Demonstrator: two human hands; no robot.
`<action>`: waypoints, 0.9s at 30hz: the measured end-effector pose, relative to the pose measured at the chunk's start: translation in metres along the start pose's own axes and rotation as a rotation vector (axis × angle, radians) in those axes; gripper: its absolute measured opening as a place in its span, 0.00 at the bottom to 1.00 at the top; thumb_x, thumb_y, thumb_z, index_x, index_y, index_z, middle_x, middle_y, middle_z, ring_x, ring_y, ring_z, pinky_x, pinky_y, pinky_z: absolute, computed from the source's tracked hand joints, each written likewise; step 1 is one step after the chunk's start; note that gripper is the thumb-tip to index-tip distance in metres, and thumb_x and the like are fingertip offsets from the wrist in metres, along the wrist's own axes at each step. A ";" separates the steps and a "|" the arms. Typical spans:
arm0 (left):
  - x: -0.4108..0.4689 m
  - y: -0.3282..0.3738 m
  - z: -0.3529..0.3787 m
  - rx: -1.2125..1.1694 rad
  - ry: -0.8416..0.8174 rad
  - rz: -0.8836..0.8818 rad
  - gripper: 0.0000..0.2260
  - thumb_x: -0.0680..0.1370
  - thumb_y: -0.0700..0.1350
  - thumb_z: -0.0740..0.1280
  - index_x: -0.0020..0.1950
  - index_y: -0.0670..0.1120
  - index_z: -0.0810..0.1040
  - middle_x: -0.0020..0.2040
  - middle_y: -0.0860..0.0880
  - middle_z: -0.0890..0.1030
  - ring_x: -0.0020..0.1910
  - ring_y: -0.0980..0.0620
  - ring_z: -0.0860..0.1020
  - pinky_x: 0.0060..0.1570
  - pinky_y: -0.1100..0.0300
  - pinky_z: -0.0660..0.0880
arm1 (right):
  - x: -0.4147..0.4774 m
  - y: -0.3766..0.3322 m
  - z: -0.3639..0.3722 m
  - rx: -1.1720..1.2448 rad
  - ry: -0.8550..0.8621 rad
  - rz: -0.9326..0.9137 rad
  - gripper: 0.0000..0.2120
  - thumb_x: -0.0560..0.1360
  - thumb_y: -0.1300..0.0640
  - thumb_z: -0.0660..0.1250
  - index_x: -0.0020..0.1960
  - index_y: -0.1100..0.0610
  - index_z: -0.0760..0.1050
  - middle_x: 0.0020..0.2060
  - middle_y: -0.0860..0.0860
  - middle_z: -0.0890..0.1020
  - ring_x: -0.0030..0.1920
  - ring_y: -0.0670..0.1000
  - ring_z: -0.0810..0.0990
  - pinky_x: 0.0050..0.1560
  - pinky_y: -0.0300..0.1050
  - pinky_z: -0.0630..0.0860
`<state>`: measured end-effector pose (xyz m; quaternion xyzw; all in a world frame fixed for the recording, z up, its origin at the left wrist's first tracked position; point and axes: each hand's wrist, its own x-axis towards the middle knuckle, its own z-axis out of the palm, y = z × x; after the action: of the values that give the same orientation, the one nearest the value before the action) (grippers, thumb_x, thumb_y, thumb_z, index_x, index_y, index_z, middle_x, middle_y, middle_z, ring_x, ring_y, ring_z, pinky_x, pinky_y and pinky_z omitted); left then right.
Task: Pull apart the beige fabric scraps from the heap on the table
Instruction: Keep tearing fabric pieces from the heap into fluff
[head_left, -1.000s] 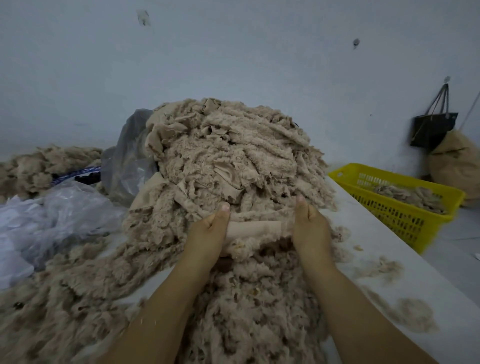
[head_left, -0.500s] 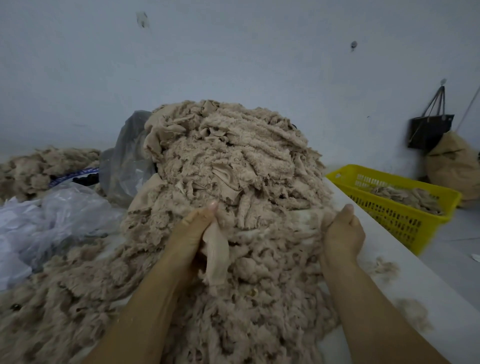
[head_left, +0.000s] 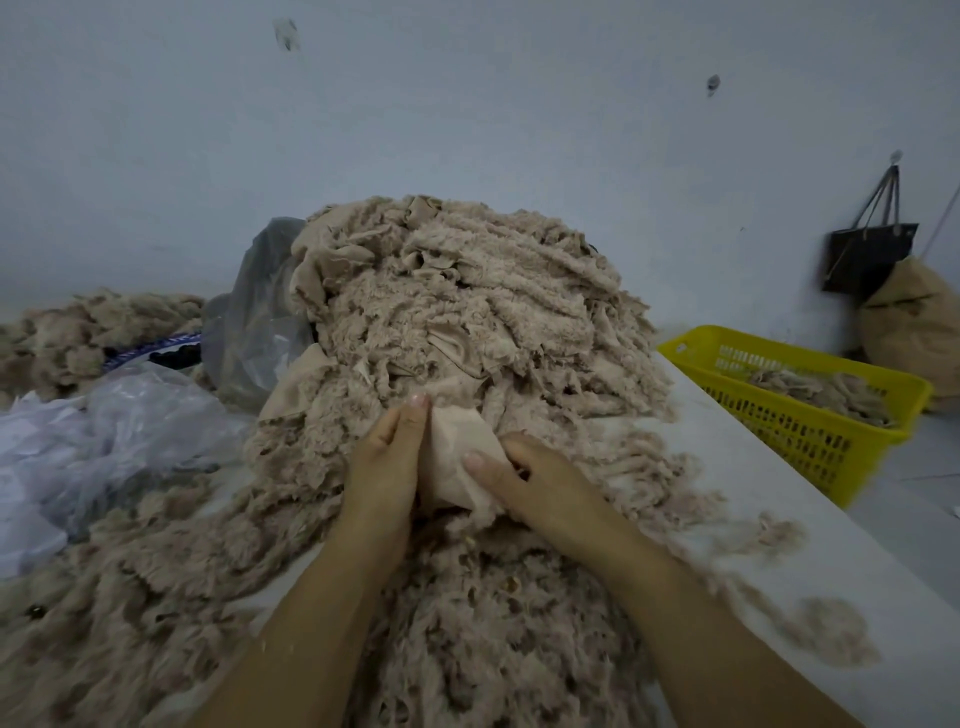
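Beige scrap (head_left: 457, 460) hides fingers of left hand (head_left: 388, 465).

1. Heaps of beige fabric scraps: two. Large heap (head_left: 467, 322) at centre, smaller heap (head_left: 93, 332) far left.
2. Hands: two. Left hand (head_left: 384, 467) and right hand (head_left: 535, 483), near centre.
3. Smooth scrap (head_left: 457, 457) gripped between them: one.
4. Loose clumps on the table (head_left: 753, 467), near right: two. Larger tuft (head_left: 831, 634), smaller tuft (head_left: 774, 535).
5. Yellow basket (head_left: 810, 441), right: one.
6. Plastic bags, left: two. Grey bag (head_left: 254, 322), clear bag (head_left: 130, 426).
7. Black bag (head_left: 867, 254), far right: one.
8. Tan sack (head_left: 914, 322), far right: one.
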<state>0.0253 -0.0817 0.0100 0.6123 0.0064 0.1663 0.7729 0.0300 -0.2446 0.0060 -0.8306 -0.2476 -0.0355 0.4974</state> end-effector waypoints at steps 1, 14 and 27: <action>0.002 0.000 -0.001 0.034 0.075 0.019 0.11 0.80 0.57 0.64 0.44 0.59 0.85 0.44 0.52 0.87 0.44 0.53 0.85 0.44 0.53 0.82 | 0.001 0.002 0.000 -0.006 -0.024 0.020 0.25 0.74 0.29 0.61 0.39 0.52 0.76 0.31 0.40 0.74 0.30 0.41 0.73 0.31 0.38 0.66; 0.023 -0.001 -0.033 0.138 0.573 0.043 0.18 0.85 0.53 0.55 0.60 0.44 0.79 0.55 0.45 0.79 0.52 0.47 0.77 0.54 0.53 0.74 | 0.001 0.007 -0.038 0.368 0.472 0.132 0.24 0.76 0.34 0.60 0.27 0.45 0.66 0.24 0.43 0.67 0.26 0.45 0.65 0.36 0.41 0.67; 0.011 -0.011 0.000 0.035 0.356 0.147 0.15 0.83 0.57 0.59 0.41 0.57 0.80 0.44 0.54 0.82 0.46 0.55 0.81 0.47 0.54 0.78 | 0.007 -0.002 0.017 -0.042 0.147 -0.044 0.16 0.82 0.44 0.59 0.38 0.49 0.68 0.33 0.42 0.72 0.33 0.38 0.70 0.34 0.31 0.67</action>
<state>0.0387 -0.0812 0.0016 0.5852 0.1010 0.3280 0.7347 0.0318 -0.2268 0.0012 -0.8304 -0.2279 -0.1122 0.4959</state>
